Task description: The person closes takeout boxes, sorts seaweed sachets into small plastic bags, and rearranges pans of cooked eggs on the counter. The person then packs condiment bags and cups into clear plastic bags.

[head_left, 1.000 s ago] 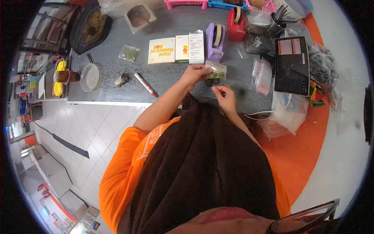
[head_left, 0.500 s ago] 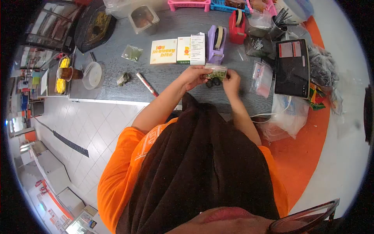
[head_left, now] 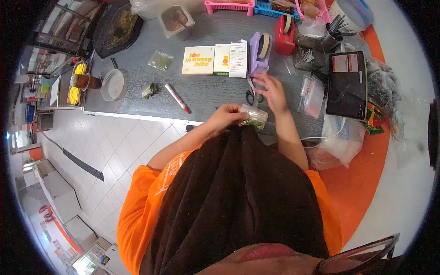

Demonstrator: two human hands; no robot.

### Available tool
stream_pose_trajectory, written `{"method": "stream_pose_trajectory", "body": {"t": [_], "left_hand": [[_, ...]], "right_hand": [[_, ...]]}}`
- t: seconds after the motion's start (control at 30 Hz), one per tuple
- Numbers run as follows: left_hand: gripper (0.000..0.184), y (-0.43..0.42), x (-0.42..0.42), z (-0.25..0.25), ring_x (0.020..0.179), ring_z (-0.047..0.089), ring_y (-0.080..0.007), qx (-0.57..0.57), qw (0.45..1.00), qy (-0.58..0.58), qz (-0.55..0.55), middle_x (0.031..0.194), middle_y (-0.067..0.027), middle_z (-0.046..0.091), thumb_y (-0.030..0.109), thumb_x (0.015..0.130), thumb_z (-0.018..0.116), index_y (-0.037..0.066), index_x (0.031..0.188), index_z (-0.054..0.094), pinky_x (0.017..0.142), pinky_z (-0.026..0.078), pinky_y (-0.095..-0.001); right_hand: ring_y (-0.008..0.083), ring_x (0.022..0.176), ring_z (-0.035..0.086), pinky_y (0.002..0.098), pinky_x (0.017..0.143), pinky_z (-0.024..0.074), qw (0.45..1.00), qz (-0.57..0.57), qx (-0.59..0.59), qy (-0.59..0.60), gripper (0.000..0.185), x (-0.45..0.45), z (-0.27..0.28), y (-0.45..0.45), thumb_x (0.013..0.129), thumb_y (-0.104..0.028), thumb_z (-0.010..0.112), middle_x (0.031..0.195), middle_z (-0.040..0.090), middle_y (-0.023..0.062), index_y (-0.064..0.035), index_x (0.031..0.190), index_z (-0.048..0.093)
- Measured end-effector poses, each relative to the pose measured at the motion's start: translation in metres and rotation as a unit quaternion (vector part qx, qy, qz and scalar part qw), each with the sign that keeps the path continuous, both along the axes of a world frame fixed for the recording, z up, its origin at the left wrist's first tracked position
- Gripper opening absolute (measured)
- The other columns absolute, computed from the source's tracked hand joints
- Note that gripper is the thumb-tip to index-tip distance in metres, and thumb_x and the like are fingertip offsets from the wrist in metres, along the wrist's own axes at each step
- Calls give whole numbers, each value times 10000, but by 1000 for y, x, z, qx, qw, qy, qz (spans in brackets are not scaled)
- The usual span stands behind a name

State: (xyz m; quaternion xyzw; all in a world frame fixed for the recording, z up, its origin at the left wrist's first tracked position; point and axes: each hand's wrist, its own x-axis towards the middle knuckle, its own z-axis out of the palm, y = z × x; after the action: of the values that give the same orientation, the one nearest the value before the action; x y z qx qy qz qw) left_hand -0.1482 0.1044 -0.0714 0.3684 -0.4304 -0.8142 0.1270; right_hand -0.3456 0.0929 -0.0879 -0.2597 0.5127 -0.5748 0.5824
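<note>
My left hand pinches a small clear zip bag with green leafy bits inside, close to my body at the table's front edge. My right hand is raised off the bag, fingers apart and holding nothing, just below the purple tape dispenser. Black-handled scissors lie on the table between the two hands, partly hidden. Left of the dispenser are two "joy in every bite" boxes, with a printed receipt on the right one.
A red-capped marker, a small crumpled bag and a flat green bag lie to the left. On the right are a red tape dispenser, clear bags and a tablet. A metal tub stands behind.
My left hand has drawn the bag down toward my body. My right hand has let go of the bag and moved up, its fingers spread. The scissors show more now.
</note>
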Motion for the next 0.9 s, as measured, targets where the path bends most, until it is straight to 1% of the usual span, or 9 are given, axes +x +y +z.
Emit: {"method": "stream_pose_trajectory", "body": {"t": [0.13,0.23,0.33,0.43,0.53,0.57,0.67,0.8,0.9], "left_hand": [[169,3,-4,-13,707,548,-68,-15,1000,-1,-6,825,-5,613,136,819,624,15,935,605,653,439,-209],[158,2,-10,-7,712,548,-69,-1,1000,-20,5,830,-4,613,131,821,619,17,930,603,653,438,-208],[160,-1,-13,-7,720,549,-68,40,998,-11,44,847,-7,618,121,822,614,14,940,606,653,436,-206],[168,-8,-17,-19,709,540,-69,51,997,16,60,836,-5,617,142,803,635,34,931,617,643,422,-204],[180,-17,-14,-4,729,545,-71,5,996,66,62,836,-6,618,144,799,644,38,943,622,666,425,-212],[184,-14,-12,5,742,551,-72,-8,994,86,65,840,-8,619,139,802,643,35,952,621,680,430,-217],[202,-21,-12,22,787,558,-76,-115,980,112,115,841,-9,618,118,815,630,15,987,612,722,438,-222],[134,-18,-11,38,829,556,-82,-225,959,113,127,848,-8,595,68,819,621,-13,919,588,737,451,-231],[116,-12,-6,53,809,548,-90,-345,927,85,122,815,-21,564,47,803,626,-23,878,571,711,454,-241]], "right_hand": [[135,792,586,257,634,451,991,-9,45,122,277,-3,-8,-8,843,-278,593,867,634,69,-4,865,627],[190,636,612,317,593,456,921,-34,41,387,281,-8,-27,-18,776,-278,623,712,656,84,0,772,660],[219,550,601,337,560,450,896,-71,32,438,287,-11,-34,-22,696,-299,663,617,626,121,-12,699,666],[234,543,598,324,564,453,809,-10,89,581,290,-22,-45,-25,657,-316,675,600,616,136,-26,671,675],[128,526,565,277,514,437,872,57,106,474,213,-24,-56,-7,738,-245,650,596,623,63,-36,712,682],[156,552,590,282,523,449,920,93,68,374,193,-29,-75,1,757,-213,629,652,640,69,-29,750,687],[158,602,589,280,524,452,968,124,77,205,187,12,-15,43,800,-183,605,743,638,54,-19,883,637],[151,653,573,260,540,452,969,176,122,-122,165,32,31,70,846,-186,575,769,606,73,-41,925,575],[168,665,567,279,535,448,964,162,93,-189,153,39,51,73,876,-169,544,764,587,89,-27,933,543]]}}
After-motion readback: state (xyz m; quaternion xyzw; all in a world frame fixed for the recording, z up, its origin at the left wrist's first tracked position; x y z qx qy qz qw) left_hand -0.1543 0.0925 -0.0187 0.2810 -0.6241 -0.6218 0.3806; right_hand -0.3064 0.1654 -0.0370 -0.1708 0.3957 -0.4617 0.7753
